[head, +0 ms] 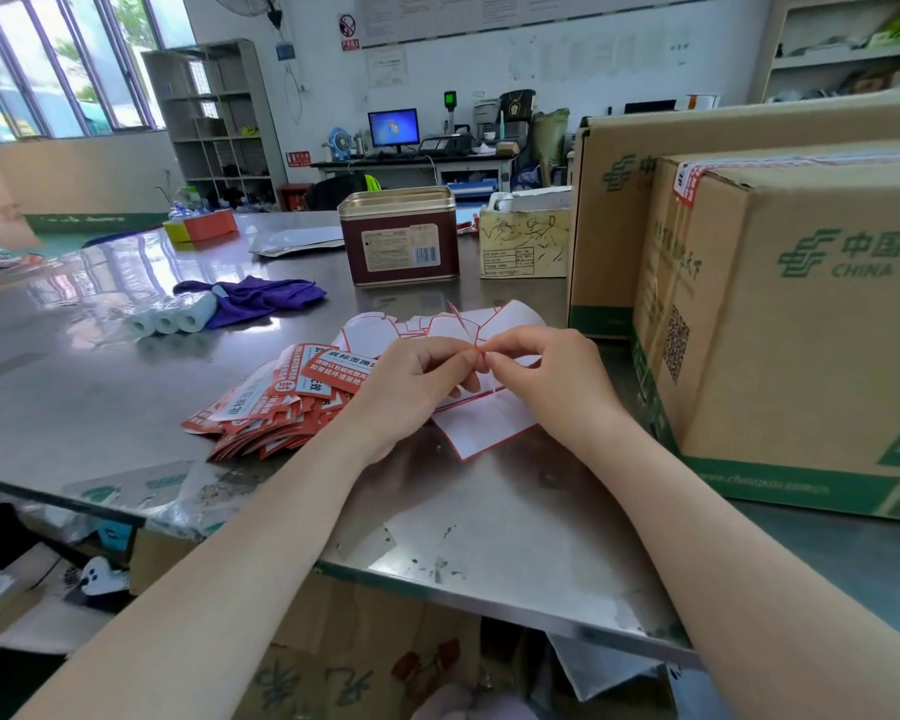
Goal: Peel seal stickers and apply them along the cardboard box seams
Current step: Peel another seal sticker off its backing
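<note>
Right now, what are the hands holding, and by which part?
Both the left hand and right hand pinch one sticker at its red top edge.

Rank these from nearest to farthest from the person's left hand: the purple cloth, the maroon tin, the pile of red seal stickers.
From the left hand:
1. Pile of red seal stickers, touching it on the left.
2. Maroon tin, straight behind on the table.
3. Purple cloth, back and to the left.

Green "CHINA PO…" with 中国 logo on the cardboard box (801, 324) by my right arm, its QR code unreadable, red seal stickers (261, 402) printed 此标签 and 封, barcode label on the tin (400, 236) too small to read
</note>
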`<state>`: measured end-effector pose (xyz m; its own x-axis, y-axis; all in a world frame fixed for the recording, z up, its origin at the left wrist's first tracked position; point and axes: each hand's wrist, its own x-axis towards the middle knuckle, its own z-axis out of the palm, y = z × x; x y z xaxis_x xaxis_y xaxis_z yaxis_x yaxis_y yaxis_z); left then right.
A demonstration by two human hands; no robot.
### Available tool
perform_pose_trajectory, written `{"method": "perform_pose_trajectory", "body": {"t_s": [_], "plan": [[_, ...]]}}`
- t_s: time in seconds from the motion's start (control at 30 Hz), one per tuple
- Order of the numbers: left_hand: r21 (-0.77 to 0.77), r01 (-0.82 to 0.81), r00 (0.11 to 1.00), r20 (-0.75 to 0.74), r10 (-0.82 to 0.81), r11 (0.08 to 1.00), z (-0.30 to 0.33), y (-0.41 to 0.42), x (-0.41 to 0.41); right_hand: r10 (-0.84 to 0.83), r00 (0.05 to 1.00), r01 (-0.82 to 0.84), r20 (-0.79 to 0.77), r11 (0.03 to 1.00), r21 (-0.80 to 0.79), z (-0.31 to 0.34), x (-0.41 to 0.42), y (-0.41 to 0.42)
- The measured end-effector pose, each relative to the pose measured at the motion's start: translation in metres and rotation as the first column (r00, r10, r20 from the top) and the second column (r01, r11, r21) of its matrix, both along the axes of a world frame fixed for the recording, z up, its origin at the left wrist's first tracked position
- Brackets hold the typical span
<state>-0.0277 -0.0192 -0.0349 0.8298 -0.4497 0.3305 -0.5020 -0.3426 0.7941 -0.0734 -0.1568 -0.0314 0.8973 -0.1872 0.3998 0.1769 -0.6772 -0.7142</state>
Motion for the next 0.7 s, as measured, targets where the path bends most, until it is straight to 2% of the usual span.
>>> {"method": "perform_pose_trajectory", "body": {"t_s": [0.7], "plan": [[0.073, 0.004, 0.998, 0.070, -0.009, 0.997, -0.0072, -0.0017, 0.0072, -0.032, 0.999, 0.033, 0.003, 0.999, -0.039, -0.0040, 0.0008, 0.0004]]}}
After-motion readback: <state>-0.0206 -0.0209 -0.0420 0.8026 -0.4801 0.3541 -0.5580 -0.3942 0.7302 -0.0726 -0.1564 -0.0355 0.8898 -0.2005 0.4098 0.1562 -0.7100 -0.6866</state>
